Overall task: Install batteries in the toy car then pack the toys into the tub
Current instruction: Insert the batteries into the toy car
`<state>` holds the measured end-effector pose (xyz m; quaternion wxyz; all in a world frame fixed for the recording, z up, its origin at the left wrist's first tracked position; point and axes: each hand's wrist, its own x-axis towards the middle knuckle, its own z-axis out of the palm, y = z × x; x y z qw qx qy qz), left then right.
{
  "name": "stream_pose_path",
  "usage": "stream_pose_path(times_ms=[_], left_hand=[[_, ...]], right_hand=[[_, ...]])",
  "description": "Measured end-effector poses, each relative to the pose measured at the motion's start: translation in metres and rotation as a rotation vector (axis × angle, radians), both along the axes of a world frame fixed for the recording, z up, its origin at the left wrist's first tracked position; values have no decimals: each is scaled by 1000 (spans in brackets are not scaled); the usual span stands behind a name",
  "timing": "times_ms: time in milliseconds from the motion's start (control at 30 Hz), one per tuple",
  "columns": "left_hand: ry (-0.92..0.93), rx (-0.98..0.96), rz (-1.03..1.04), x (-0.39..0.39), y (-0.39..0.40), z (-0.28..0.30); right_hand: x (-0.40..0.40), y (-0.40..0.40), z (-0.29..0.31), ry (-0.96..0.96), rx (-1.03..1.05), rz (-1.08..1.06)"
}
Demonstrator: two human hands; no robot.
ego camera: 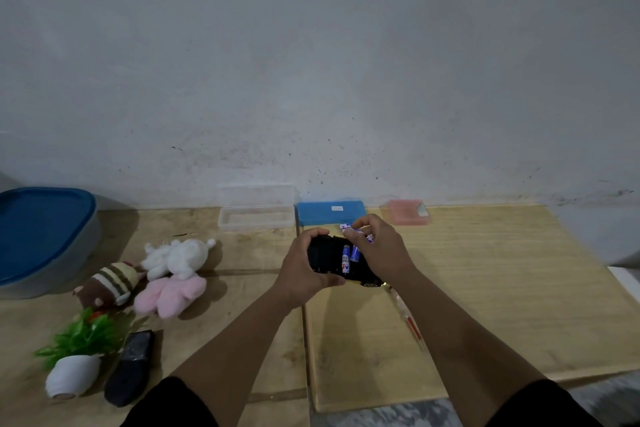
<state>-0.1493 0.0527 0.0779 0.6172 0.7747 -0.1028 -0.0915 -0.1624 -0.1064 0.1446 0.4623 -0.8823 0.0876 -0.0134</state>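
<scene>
1. Cradling the black toy car (325, 258) upside down, the left hand (303, 270) wraps its grip round the car's left end, thumb on the near side and fingers over the far side, above the seam between the two boards of the table (485, 288).
2. One battery (345, 258) lies in the open underside of the car; a second battery (355, 252) stands tilted just beside it.
3. The right hand (379, 246) has its grip closed on more batteries (356, 231), pinched at the fingertips above the car's far side.
4. The grey tub (45, 239) with its blue lid sits at the table's far left edge.
5. A white plush (176, 256), a pink plush (169, 295) and a brown striped plush (107, 284) lie together left of the car.
6. A toppled green plant in a white pot (74, 357) and a dark remote (131, 367) lie near the front left corner.
7. A clear box (256, 217), a blue box (330, 213) and a pink box (407, 211) line the far edge.
8. A screwdriver (408, 319) lies right of the right forearm.
</scene>
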Motion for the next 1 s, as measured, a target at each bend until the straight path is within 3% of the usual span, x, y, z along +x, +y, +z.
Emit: stream_pose_path(times_ms=[533,1000], left_hand=[[39,-22,-18,6,5,0],[45,-33,-28,5,2,3]], right_hand=[[3,-4,-6,89,-78,155],[-5,-14,-13,-69,-460,292]])
